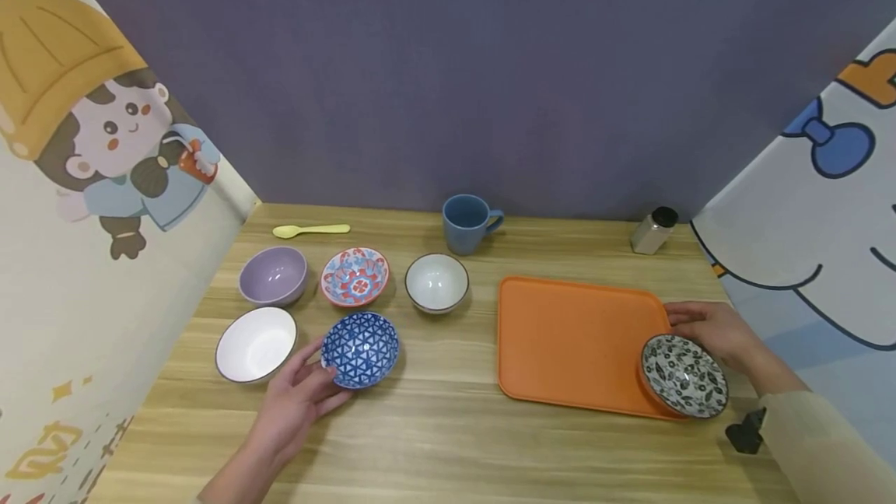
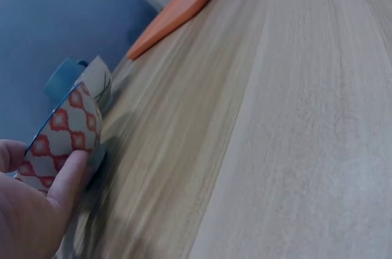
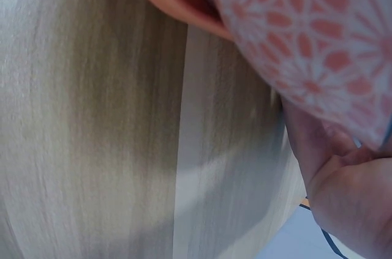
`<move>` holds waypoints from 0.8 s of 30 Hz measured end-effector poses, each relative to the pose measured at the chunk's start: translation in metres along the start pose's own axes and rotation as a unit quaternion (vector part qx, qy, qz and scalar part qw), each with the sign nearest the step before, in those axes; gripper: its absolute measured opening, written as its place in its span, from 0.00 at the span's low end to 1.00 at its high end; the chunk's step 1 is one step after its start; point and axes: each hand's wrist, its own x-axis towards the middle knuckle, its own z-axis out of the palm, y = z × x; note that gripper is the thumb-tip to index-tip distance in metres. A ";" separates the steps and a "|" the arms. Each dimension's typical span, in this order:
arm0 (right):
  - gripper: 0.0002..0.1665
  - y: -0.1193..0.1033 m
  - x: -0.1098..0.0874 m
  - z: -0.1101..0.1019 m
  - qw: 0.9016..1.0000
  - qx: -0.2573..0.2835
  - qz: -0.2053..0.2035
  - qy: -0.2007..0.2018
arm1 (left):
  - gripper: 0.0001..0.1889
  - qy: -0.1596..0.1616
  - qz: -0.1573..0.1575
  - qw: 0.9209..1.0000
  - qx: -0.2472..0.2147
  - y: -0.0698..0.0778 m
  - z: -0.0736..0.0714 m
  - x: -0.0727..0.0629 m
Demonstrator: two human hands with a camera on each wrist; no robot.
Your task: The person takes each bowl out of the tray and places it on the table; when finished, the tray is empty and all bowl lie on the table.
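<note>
In the head view, my left hand [image 1: 297, 395] holds a bowl with a blue and white triangle pattern inside [image 1: 360, 348]. Its outside shows red diamonds in the left wrist view, with the thumb against the wall and a finger at the rim. A black and white floral bowl [image 1: 684, 378] stands at the tray's near right corner, overhanging the edge; its outer wall is pink-red with white flowers [image 3: 312, 57]. Behind that bowl, my right hand [image 1: 714, 333] has its fingertips right at the rim of the orange tray [image 1: 574, 341]. The bowl partly hides this hand.
To the left stand a purple bowl [image 1: 273, 277], a white bowl [image 1: 256, 344] and a red-blue patterned bowl [image 1: 355, 277]. A small white bowl [image 1: 437, 283], blue mug [image 1: 467, 224], yellow spoon [image 1: 311, 230] and black-lidded jar [image 1: 655, 230] stand farther back, before the wall.
</note>
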 end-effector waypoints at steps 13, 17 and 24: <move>0.33 0.000 0.000 -0.001 1.000 0.008 0.001 -0.001 | 0.34 0.001 0.023 0.999 0.032 -0.007 -0.006 0.000; 0.33 0.000 -0.001 -0.001 1.000 0.004 -0.004 -0.001 | 0.33 0.006 0.042 0.997 0.061 -0.008 -0.007 -0.002; 0.32 0.000 0.000 -0.002 1.000 0.001 -0.003 0.000 | 0.32 0.024 0.048 0.994 0.098 -0.008 -0.007 -0.002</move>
